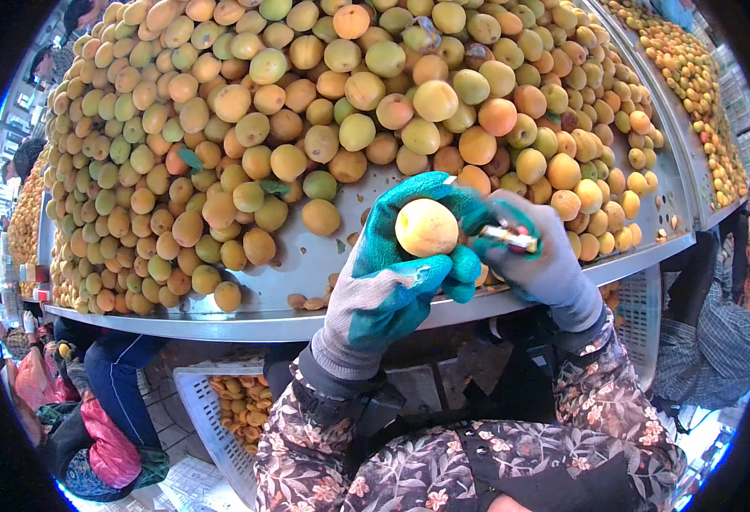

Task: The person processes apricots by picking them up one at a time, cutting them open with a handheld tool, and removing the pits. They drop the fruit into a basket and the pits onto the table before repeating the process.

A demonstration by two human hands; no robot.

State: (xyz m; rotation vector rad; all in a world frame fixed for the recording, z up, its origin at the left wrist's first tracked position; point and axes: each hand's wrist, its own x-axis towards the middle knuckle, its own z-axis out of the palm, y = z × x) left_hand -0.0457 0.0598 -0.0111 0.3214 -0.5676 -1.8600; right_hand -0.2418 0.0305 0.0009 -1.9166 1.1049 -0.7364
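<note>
My left hand (382, 271), in a grey glove with a green coated palm, is closed around a pale yellow-orange apricot (426, 228). Just to its right, my right hand (539, 256) wears the same kind of glove and is blurred by motion. Its fingers are wrapped round a small tool (509, 238) whose pale end shows some red; the rest is hidden in the fist, so its kind is unclear. Both hands are above the near edge of a metal table (247, 328). Beyond them spreads a large heap of apricots (358, 132), from green to orange.
Below the table, a white plastic crate (194, 394) contains halved apricots (243, 408). Another pale crate (639, 328) stands at the right. Another fruit-laden table (691, 94) lies beyond a metal rim. At the lower left, another person's gloved hand (75, 369) is near a small yellow fruit.
</note>
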